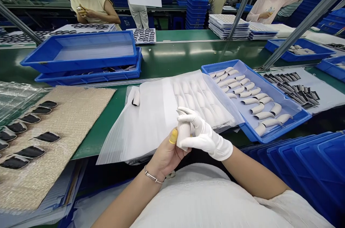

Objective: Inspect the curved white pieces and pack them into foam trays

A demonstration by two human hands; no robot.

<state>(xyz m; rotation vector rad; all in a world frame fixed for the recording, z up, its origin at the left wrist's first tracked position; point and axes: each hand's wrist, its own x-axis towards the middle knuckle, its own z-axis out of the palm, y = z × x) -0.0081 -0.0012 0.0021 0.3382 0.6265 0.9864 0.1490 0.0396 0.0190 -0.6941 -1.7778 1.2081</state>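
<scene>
A small white curved piece with a ribbed surface (183, 133) is held upright between my two hands, in front of my body. My left hand (168, 154), bare but for a yellow cover on the thumb, grips its lower part. My right hand (206, 136), in a white glove, closes its thumb and fingers around the piece from the other side. Just beyond them lies a stack of translucent sheets (147, 120), with rows of similar white pieces (199, 98) showing under the top layer. One separate white piece (136, 97) with a dark end lies at the stack's left.
Right of the stack, a blue tray (292, 114) holds many white curved pieces. Black pieces (31, 151) lie on a bubble-wrap-like mat (78, 123) at left. Stacked blue trays (81, 68) stand behind. A metal post (302, 21) slants at right. Several people work across the bench.
</scene>
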